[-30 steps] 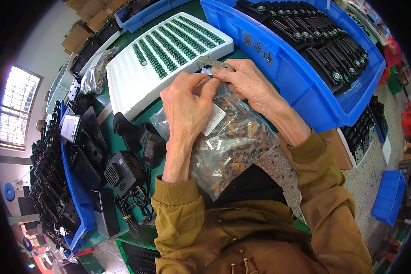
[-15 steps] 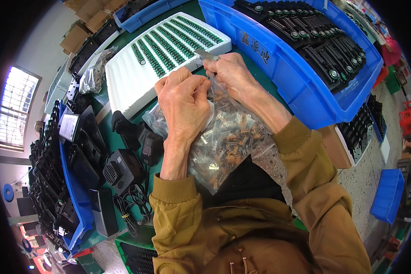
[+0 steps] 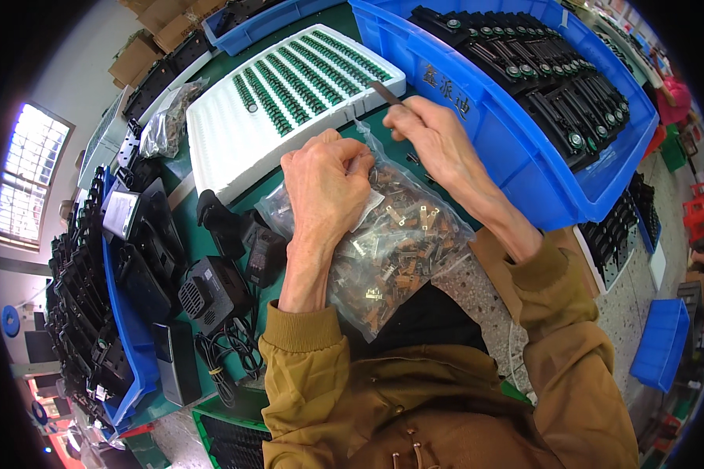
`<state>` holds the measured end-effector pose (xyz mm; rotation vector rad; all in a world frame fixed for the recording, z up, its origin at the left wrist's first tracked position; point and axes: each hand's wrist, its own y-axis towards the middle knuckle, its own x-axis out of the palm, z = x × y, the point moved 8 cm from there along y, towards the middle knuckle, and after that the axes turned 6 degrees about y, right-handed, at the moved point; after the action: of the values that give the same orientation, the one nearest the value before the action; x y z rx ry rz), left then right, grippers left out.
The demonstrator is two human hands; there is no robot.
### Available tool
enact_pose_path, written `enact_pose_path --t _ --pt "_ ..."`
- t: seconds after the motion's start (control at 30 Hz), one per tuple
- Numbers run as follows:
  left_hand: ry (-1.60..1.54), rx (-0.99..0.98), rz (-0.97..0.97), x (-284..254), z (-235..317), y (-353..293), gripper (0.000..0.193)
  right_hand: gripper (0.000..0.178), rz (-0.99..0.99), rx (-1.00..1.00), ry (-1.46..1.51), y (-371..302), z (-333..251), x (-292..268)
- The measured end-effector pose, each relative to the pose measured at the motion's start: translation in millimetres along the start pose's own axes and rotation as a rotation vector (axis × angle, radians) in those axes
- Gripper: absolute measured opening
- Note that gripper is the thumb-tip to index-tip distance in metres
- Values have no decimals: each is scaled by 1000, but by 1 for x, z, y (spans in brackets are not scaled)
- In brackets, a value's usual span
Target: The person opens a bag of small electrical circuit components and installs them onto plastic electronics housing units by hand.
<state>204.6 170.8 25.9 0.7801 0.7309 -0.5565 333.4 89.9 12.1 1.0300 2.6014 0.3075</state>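
A clear plastic bag (image 3: pixel 414 254) full of small copper-coloured and silvery metal parts lies at the table's front edge, partly over my lap. My left hand (image 3: pixel 325 184) is closed on the bag's upper part, its fingers pinched together. To its right, my right hand (image 3: pixel 438 141) grips a flat metal blade (image 3: pixel 386 94), which points up and left toward the foam tray's near corner. That hand is apart from the bag. A few small dark parts (image 3: pixel 416 159) lie on the green table below my right hand.
A white foam tray (image 3: pixel 242 160) with rows of green-and-black round parts lies beyond my hands. At right stands a large blue bin (image 3: pixel 493 141) of black housings. On the left are a black device with a grille (image 3: pixel 211 293), coiled cables (image 3: pixel 223 356) and another blue bin (image 3: pixel 125 313).
My right hand, with the blade, has moved right and slightly down, away from my left hand and the bag's top. My left hand keeps its pinch, shifted slightly right and down.
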Motion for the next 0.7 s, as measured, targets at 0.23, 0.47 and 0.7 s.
enact_pose_path --t 0.23,0.47,0.7 --pt "39 12 78 -4 -1 -4 5 20 -322 -22 -603 -32 -36 3" --pt "98 98 167 -11 8 -6 7 24 -313 -100 -741 -28 -38 7" --pt "102 87 165 -8 7 -6 4 10 -358 -83 -760 -23 -33 11"
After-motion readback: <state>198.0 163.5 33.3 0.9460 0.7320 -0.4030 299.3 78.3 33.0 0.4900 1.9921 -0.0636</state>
